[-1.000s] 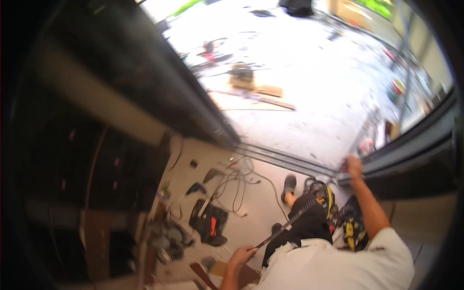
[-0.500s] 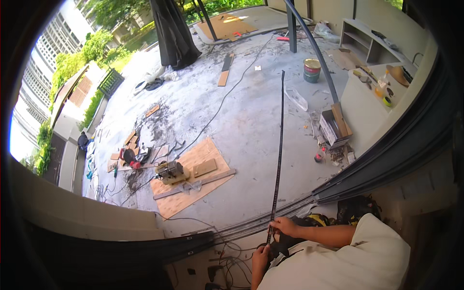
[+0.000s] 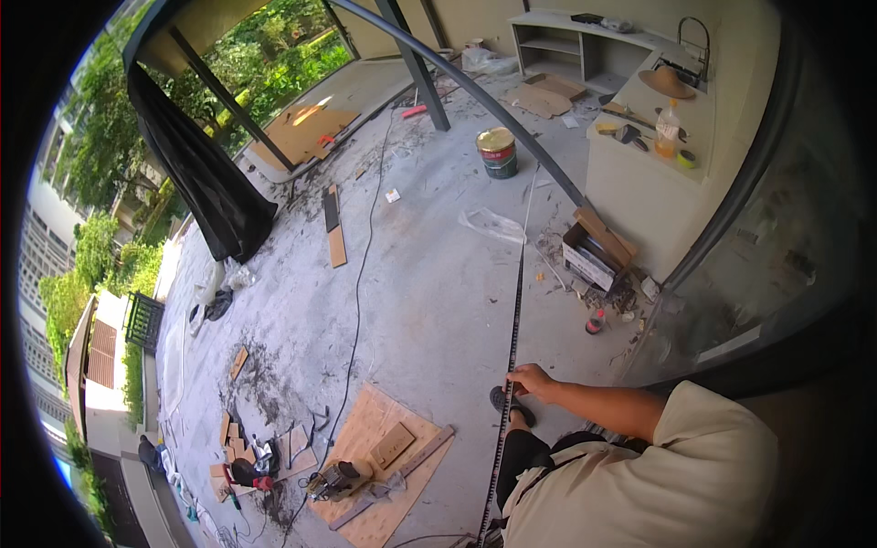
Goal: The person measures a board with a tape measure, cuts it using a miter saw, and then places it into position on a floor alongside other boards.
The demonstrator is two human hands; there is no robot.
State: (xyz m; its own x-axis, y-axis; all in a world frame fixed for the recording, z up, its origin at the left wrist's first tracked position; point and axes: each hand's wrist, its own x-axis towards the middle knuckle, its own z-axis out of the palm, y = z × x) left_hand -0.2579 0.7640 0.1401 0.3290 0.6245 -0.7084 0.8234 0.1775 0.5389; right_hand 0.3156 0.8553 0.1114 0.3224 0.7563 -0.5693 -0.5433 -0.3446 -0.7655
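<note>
My right hand [image 3: 530, 382] is closed on a long, narrow black measuring tape [image 3: 515, 333] with pale marks along it. The tape stretches away over the grey floor, and its far part looks whitish near the paint bucket [image 3: 496, 155]. Its near part runs down past my dark-trousered leg to the lower edge. My left hand does not show; the place where the tape reaches my body is hidden at the bottom. Just below the right hand, my foot in a dark sandal [image 3: 512, 406] stands on the floor.
Ahead on the left lies a wooden board [image 3: 375, 466] with a machine [image 3: 340, 479] on it. A cable [image 3: 361, 301] crosses the floor. To the right are an open box [image 3: 589, 260], a red-capped bottle [image 3: 596, 321] and a counter [image 3: 630, 187]. A dark pole [image 3: 493, 105] slants overhead.
I have stepped forward over the door track and the view has turned right. My right hand still grips the tape; my left hand, earlier on its near end, has dropped out of sight.
</note>
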